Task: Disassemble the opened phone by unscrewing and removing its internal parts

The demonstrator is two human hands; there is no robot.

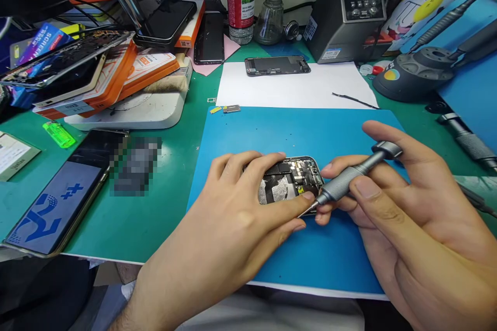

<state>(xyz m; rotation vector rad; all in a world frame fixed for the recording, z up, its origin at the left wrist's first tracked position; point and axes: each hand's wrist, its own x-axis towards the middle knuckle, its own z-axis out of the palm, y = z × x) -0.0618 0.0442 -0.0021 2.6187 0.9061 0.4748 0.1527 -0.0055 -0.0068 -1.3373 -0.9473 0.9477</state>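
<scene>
An opened phone with its circuit board and inner parts bare lies on the blue mat. My left hand is laid over the phone's left part, its fingers curled round the edges and holding it. In my right hand is a grey precision screwdriver, gripped between thumb and fingers, with a fingertip by its round cap. The driver slants down to the left, and its thin tip is at the phone's near edge, close to my left thumb. Whether the tip sits in a screw I cannot tell.
A phone screen lies on white paper behind the mat, near tweezers-like black strip. Small metal pieces rest at the mat's far edge. Left are a lit phone and stacked orange boxes; right, a screwdriver holder.
</scene>
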